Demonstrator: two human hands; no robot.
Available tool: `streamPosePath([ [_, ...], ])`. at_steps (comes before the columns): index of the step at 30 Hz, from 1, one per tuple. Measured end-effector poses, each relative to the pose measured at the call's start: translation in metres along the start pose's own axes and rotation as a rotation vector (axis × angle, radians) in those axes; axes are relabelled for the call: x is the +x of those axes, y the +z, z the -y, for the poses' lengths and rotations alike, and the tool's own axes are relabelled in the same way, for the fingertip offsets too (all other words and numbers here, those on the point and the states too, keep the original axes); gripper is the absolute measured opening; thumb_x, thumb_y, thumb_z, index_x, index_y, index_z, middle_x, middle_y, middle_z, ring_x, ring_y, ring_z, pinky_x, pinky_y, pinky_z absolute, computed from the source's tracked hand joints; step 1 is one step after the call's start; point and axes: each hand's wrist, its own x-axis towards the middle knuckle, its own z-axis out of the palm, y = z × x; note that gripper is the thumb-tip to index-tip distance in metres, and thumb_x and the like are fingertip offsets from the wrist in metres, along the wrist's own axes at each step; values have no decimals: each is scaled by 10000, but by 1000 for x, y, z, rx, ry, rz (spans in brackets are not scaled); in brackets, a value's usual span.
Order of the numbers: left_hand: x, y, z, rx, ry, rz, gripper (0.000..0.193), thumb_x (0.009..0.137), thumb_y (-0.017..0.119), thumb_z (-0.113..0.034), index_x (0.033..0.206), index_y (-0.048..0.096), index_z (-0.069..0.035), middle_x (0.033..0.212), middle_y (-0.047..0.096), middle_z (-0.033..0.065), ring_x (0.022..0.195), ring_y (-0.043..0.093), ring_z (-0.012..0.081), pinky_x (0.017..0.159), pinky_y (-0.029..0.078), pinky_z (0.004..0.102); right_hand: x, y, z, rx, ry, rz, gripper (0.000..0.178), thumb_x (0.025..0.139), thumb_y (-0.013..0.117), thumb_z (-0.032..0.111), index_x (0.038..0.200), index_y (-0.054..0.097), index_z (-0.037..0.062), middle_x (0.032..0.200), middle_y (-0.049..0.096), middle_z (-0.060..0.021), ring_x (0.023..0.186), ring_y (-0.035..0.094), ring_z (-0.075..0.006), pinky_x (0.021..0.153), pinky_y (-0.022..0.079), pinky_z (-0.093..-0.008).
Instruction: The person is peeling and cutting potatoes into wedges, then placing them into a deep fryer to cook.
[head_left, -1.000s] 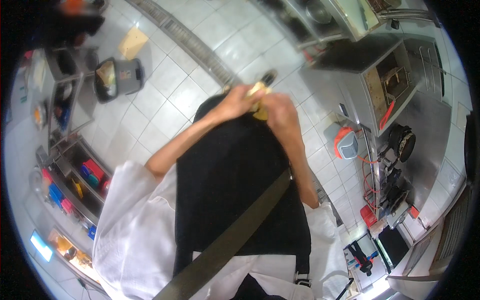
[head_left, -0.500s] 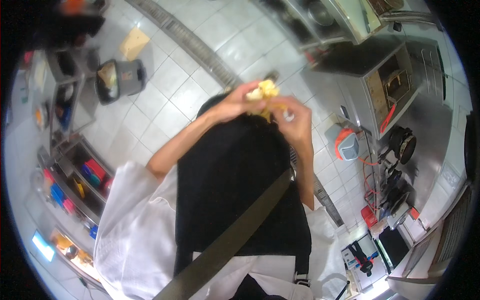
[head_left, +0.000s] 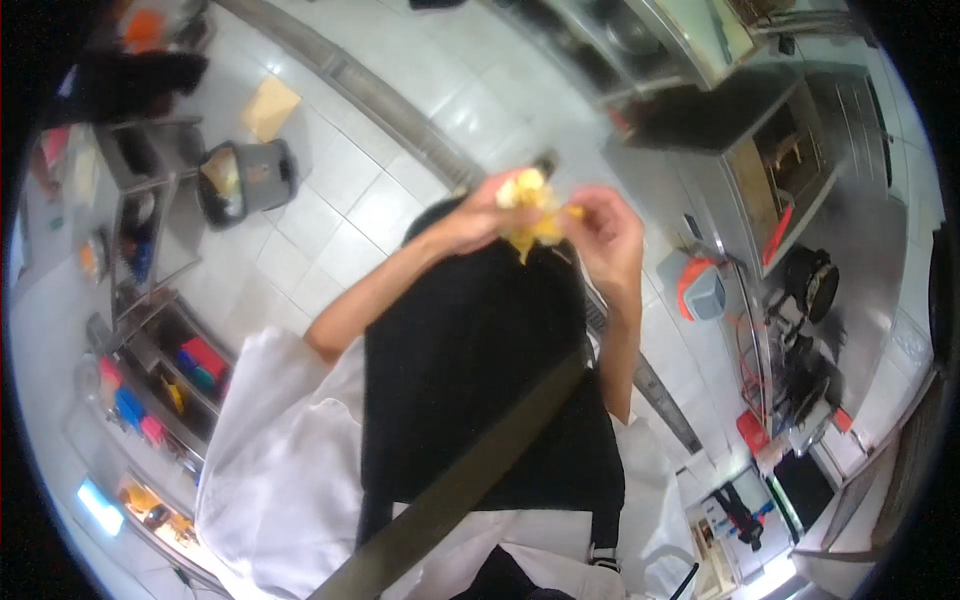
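While 2 bare hands work near the top centre of the frame, they've got 1 yellow item (head_left: 532, 188) between them, just above the top of 1 black apron (head_left: 470, 340). Left hand (head_left: 478, 218) is gripping it from the left, and the right hand (head_left: 612, 232) has its fingertips pinched on the right side. Too blurry to count the pieces, sorry. Upper left of the frame: 1 grey bin (head_left: 270, 178) with pale stuff inside, plus 1 flat beige sheet (head_left: 270, 107) near it on the tile floor (head_left: 335, 165). Right of centre there's 1 grey bucket (head_left: 708, 295) with 1 orange cloth (head_left: 688, 283) at its rim, and farther right at least 1 dark pan (head_left: 822, 290) on a steel table (head_left: 870, 285).
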Motion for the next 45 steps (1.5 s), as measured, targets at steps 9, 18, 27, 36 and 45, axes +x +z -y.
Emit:
streamPosePath([
  [9,0,28,-8,30,115,212,307,810,757,-103,1043,563,-53,941,616,7,902,599,94,721,515,259,6,-21,-15,-455,-270,33,133,823,650,-46,940,609,2,884,580,-46,787,534,-121,708,446,-254],
  [18,-12,-6,4,-258,148,21,246,857,648,-88,1074,548,-28,946,617,42,846,631,136,684,529,251,30,20,-35,-616,-752,67,220,775,619,-100,962,683,-4,869,592,-128,770,583,-244,617,463,-336],
  [27,-36,-27,0,-621,-14,113,425,886,617,-172,1244,500,24,1106,626,119,956,649,202,813,546,328,39,29,-46,-477,-486,127,146,758,655,-67,887,684,-4,917,618,-106,893,606,-247,809,486,-333],
  [36,-40,-16,-33,-6,177,-157,411,873,687,-113,1232,512,-20,1132,608,92,1013,622,186,868,529,324,36,11,-23,-368,-370,154,192,894,560,-20,1029,686,31,1077,593,-63,867,572,-102,667,456,-236],
  [45,15,26,-17,483,154,-293,349,871,702,-110,1171,537,-42,995,637,24,890,624,103,758,525,252,36,-17,-40,428,132,231,480,878,626,82,1313,468,-47,1261,524,-150,1116,552,-186,920,471,-301],
])
